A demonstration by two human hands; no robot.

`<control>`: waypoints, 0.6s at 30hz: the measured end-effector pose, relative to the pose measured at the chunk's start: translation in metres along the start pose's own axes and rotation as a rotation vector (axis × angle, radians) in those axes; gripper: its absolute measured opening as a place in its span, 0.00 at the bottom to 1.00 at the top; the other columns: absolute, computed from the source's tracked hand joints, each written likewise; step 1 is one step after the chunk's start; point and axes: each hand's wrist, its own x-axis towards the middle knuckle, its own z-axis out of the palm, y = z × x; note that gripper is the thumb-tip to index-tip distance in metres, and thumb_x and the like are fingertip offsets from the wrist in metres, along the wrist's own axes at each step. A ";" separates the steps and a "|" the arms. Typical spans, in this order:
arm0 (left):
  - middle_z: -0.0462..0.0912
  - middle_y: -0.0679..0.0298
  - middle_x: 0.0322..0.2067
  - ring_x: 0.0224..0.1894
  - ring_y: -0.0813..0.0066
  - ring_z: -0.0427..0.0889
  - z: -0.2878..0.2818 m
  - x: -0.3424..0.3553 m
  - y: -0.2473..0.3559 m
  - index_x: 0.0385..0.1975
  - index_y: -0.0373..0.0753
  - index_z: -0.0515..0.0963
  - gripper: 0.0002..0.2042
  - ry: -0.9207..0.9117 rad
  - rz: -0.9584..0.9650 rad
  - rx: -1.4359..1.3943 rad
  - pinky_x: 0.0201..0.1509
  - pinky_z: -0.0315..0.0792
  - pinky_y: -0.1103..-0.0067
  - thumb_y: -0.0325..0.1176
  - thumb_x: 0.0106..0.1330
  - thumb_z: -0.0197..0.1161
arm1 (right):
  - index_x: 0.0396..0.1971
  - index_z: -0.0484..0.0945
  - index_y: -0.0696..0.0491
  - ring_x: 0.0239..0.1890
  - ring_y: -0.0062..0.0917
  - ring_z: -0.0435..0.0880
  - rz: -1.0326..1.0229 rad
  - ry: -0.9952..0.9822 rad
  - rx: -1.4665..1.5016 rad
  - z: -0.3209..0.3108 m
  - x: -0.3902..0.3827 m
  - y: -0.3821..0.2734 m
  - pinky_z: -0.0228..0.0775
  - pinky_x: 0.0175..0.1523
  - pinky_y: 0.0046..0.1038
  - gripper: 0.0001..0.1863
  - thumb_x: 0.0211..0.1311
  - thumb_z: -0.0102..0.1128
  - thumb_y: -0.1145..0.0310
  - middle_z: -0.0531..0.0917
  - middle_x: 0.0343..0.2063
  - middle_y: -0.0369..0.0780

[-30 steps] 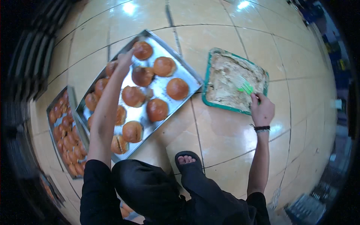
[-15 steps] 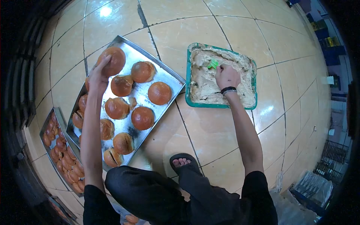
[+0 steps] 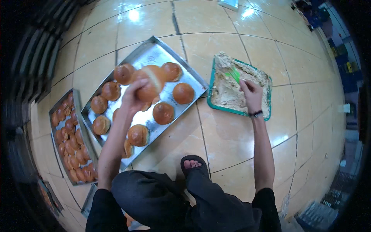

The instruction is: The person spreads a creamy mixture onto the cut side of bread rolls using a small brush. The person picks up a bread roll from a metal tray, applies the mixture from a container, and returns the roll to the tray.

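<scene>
1. Nearest, a sandalled foot stands below the gap between tray and tub.
2. The left hand grasps a bun, fingers curled round its near left side, held above the tray.
3. That bun lies well apart from the right hand, off to its left; the left hand is the nearer one. Being round, it shows no clear long axis.
4. It looks glossy and brown, slightly blurred; the pale line slanting across it seems to be a cut edge.
5. The right hand pinches a bright green tool, whose long axis slants up and left, head at the pale spread.
6. The metal tray sits beneath the left hand, set askew, with more brown buns on it.
7. Just right of its corner is the green-rimmed tub, full of lumpy, off-white spread.
8. Farther left, a second tray holds closely packed buns.
</scene>
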 end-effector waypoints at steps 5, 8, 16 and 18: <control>0.76 0.55 0.49 0.52 0.59 0.77 0.027 -0.037 -0.019 0.54 0.34 0.68 0.25 -0.243 0.009 -0.124 0.60 0.71 0.61 0.32 0.56 0.65 | 0.33 0.84 0.60 0.24 0.12 0.75 -0.033 -0.133 0.097 -0.006 -0.058 -0.098 0.65 0.30 0.15 0.10 0.61 0.65 0.68 0.80 0.21 0.32; 0.75 0.54 0.50 0.54 0.57 0.76 0.018 -0.050 -0.022 0.56 0.33 0.67 0.26 -0.304 0.027 -0.158 0.61 0.70 0.60 0.31 0.56 0.63 | 0.32 0.84 0.60 0.24 0.16 0.79 -0.156 -0.280 0.045 0.012 -0.076 -0.129 0.68 0.30 0.19 0.10 0.60 0.65 0.67 0.83 0.21 0.37; 0.76 0.57 0.51 0.54 0.65 0.77 0.035 -0.076 -0.025 0.56 0.34 0.67 0.25 -0.378 0.095 0.023 0.63 0.71 0.68 0.33 0.60 0.65 | 0.26 0.84 0.51 0.25 0.39 0.80 -0.503 -0.167 -0.499 0.060 -0.107 -0.173 0.65 0.35 0.38 0.07 0.56 0.61 0.64 0.82 0.22 0.42; 0.78 0.60 0.49 0.51 0.71 0.79 0.044 -0.081 -0.031 0.53 0.34 0.71 0.23 -0.254 0.140 0.145 0.59 0.74 0.73 0.31 0.59 0.69 | 0.26 0.84 0.51 0.25 0.39 0.80 -0.516 -0.176 -0.539 0.067 -0.107 -0.176 0.65 0.35 0.38 0.07 0.56 0.61 0.64 0.82 0.21 0.42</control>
